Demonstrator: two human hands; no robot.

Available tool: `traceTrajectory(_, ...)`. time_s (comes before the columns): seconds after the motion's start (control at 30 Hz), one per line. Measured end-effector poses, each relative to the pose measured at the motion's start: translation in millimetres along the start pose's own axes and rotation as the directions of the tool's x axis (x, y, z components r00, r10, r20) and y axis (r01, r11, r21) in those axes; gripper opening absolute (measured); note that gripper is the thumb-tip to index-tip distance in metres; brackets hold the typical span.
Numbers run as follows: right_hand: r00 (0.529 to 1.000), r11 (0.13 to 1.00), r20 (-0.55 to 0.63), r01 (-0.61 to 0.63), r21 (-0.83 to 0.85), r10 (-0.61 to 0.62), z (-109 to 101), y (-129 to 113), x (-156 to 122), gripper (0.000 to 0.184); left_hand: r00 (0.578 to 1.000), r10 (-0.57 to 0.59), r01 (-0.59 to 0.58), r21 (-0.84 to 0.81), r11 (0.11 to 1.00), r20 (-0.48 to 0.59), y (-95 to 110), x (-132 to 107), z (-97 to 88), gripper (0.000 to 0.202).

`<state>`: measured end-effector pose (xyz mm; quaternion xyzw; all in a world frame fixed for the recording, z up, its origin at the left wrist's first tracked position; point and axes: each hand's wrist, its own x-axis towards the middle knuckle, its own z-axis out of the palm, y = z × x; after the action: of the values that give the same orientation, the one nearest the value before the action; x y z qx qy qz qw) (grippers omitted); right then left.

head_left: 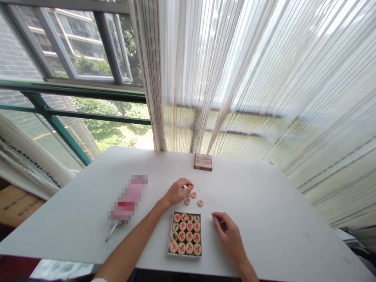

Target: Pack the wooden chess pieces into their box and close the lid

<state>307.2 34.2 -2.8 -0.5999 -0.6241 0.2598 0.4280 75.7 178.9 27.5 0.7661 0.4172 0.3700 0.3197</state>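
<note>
My left hand (179, 191) is over the table just past the box, its thumb and forefinger apart above a small group of xiangqi pieces. One round wooden piece (188, 194) lies partly hidden by the thumb. Near it are more loose pieces with red characters: one (194, 194), a second (187, 201) and a third (200, 203). A shallow open box (170, 253) in front of me holds rows of pieces with red or black characters. To the right of this box, my right hand (227, 231) rests with loosely curled fingers, nothing visible in it.
A printed box lid (203, 161) lies at the far side of the white table (249, 184). On the left is a pink, pixelated object (129, 199) with a thin strap. Striped curtains (205, 78) and a window (82, 43) stand behind the table.
</note>
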Motion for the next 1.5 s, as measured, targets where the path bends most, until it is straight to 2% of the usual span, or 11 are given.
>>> traceTrajectory(0.1,1.0,0.999,0.026,0.019,-0.044,-0.018,2.2,-3.6,12.1,0.024,0.999,0.014,-0.014,0.019,1.0,-0.041,-5.1,-10.1,-3.6,0.024)
traceTrajectory(0.23,0.99,0.991,0.093,0.116,-0.063,-0.11,11.1,-7.9,40.6,0.019,0.996,0.015,-0.012,0.037,0.999,-0.084,-9.6,-15.0,-3.3,0.026)
traceTrajectory(0.4,0.966,0.974,0.153,0.22,-0.058,-0.209,21.2,-11.7,63.1,0.013,0.997,0.036,-0.031,0.06,0.998,-0.072,-6.9,-17.3,0.6,0.027)
traceTrajectory(0.57,0.966,0.97,0.138,0.231,-0.076,-0.219,25.2,-4.0,61.6,0.017,0.998,0.057,-0.055,0.069,0.996,-0.021,-2.4,-19.7,3.4,0.027)
traceTrajectory(0.7,0.975,0.977,0.072,0.213,-0.021,-0.211,26.6,1.3,60.1,0.02,0.999,0.034,-0.033,-0.05,0.998,0.02,-0.2,-22.0,6.9,0.03)
traceTrajectory(0.97,0.956,0.95,-0.07,0.292,0.107,-0.286,31.0,-20.3,52.6,0.024,0.989,-0.03,0.072,-0.285,0.956,0.147,3.9,-27.2,8.5,0.033)
traceTrajectory(1.13,0.933,0.928,-0.097,0.356,0.112,-0.346,36.2,-25.7,45.7,0.023,0.974,-0.058,0.143,-0.392,0.909,0.221,7.9,-31.5,12.2,0.039)
traceTrajectory(1.33,0.903,0.904,-0.113,0.422,0.063,-0.414,40.4,-27.1,41.6,0.028,0.943,-0.076,0.238,-0.501,0.832,0.323,16.4,-32.6,15.4,0.036)
traceTrajectory(1.5,0.898,0.897,-0.121,0.434,0.084,-0.423,42.6,-26.2,40.5,0.037,0.945,-0.079,0.249,-0.544,0.802,0.316,15.5,-31.9,12.9,0.036)
